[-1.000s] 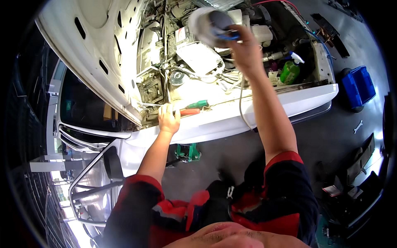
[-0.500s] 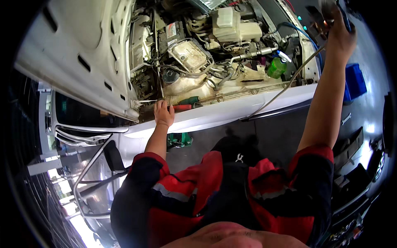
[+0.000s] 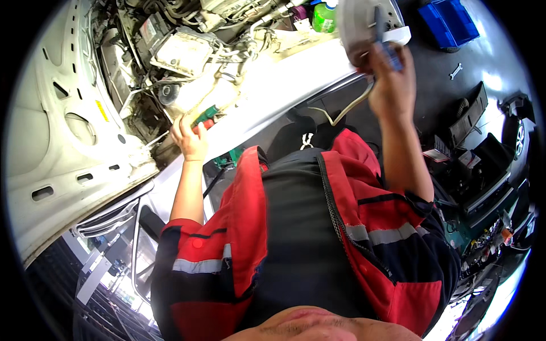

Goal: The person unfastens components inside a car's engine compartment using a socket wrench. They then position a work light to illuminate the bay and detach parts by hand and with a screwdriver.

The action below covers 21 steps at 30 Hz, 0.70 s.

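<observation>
My right hand [image 3: 392,85] is closed round a tool with a blue handle [image 3: 389,55]. A pale hose [image 3: 348,109] hangs from it and bends below. A large, blurred grey-white shape [image 3: 355,34] shows beside the tool; whether it belongs to it I cannot tell. My left hand [image 3: 190,139] rests with fingers apart on the inner edge of the white fender [image 3: 267,94], near the raised hood's hinge. Close to its fingertips lie a red handle [image 3: 203,126] and a green handle [image 3: 206,115]; their tool ends are unclear. The engine bay [image 3: 182,51] lies beyond.
The raised hood [image 3: 74,125] fills the left. A spray bottle with green liquid [image 3: 324,18] stands at the bay's edge. On the floor are a blue crate [image 3: 449,24] and a wrench [image 3: 455,71]. Green equipment [image 3: 230,157] shows below the fender.
My right hand has come down and inward with the blue-handled tool, and the hose now hangs outside the fender. My left hand stays on the fender edge. The view has shifted; the bay looks brighter.
</observation>
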Each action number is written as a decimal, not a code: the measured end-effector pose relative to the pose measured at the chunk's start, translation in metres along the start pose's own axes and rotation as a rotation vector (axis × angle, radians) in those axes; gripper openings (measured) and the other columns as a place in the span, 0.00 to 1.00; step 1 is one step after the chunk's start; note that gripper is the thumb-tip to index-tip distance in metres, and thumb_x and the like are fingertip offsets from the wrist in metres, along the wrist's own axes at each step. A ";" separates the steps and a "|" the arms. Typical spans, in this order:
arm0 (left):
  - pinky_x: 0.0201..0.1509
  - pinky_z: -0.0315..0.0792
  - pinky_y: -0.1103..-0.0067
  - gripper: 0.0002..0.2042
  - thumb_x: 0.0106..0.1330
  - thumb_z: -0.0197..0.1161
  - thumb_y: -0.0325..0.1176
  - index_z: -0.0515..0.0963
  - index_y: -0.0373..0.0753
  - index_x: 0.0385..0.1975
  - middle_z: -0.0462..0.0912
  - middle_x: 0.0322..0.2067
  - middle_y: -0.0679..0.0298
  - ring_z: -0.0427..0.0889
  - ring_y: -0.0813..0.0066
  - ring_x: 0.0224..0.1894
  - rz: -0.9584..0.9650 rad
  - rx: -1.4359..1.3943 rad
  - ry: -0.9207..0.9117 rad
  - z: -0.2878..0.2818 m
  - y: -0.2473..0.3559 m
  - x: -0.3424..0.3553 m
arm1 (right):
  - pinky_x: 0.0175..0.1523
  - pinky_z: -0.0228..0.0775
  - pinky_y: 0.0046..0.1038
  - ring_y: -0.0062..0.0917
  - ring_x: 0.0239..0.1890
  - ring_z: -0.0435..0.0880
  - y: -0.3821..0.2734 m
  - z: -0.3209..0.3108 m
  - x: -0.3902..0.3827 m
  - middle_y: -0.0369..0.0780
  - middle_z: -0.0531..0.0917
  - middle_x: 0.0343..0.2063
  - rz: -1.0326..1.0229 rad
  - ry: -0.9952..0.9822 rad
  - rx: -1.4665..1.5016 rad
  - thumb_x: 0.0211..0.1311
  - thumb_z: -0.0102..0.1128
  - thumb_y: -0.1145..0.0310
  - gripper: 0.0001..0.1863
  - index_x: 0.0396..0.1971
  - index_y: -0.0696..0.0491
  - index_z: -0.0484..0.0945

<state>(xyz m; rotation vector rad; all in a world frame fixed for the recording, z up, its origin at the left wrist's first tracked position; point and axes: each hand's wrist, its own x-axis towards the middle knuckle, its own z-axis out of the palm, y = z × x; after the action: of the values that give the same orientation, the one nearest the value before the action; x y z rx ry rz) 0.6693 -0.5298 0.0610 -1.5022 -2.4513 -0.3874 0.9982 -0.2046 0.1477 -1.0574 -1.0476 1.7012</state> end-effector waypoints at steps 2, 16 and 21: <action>0.55 0.67 0.63 0.17 0.54 0.65 0.28 0.75 0.34 0.45 0.73 0.46 0.50 0.72 0.49 0.49 0.152 -0.210 -0.077 0.006 0.047 0.023 | 0.35 0.66 0.17 0.14 0.30 0.73 0.034 -0.010 -0.017 0.33 0.75 0.28 -0.106 -0.173 0.069 0.62 0.65 0.70 0.11 0.34 0.55 0.70; 0.54 0.72 0.65 0.17 0.65 0.56 0.41 0.78 0.34 0.45 0.81 0.44 0.48 0.79 0.52 0.49 -0.061 -0.262 -1.040 0.045 0.171 -0.016 | 0.40 0.67 0.23 0.18 0.31 0.73 -0.072 -0.275 0.063 0.36 0.78 0.26 -0.337 0.091 -1.065 0.62 0.66 0.59 0.14 0.34 0.55 0.77; 0.51 0.73 0.66 0.17 0.65 0.55 0.40 0.78 0.34 0.44 0.83 0.39 0.49 0.81 0.51 0.44 -0.324 -0.262 -0.977 0.030 0.168 -0.011 | 0.48 0.73 0.31 0.34 0.41 0.84 -0.225 -0.448 0.154 0.43 0.85 0.37 -0.697 0.663 -1.545 0.61 0.61 0.54 0.18 0.44 0.52 0.80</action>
<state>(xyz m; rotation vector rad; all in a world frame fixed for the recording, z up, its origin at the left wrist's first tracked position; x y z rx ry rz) 0.8222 -0.4555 0.0453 -1.6419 -3.5422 0.0081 1.4242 0.0969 0.1935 -1.6274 -1.9036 -0.3016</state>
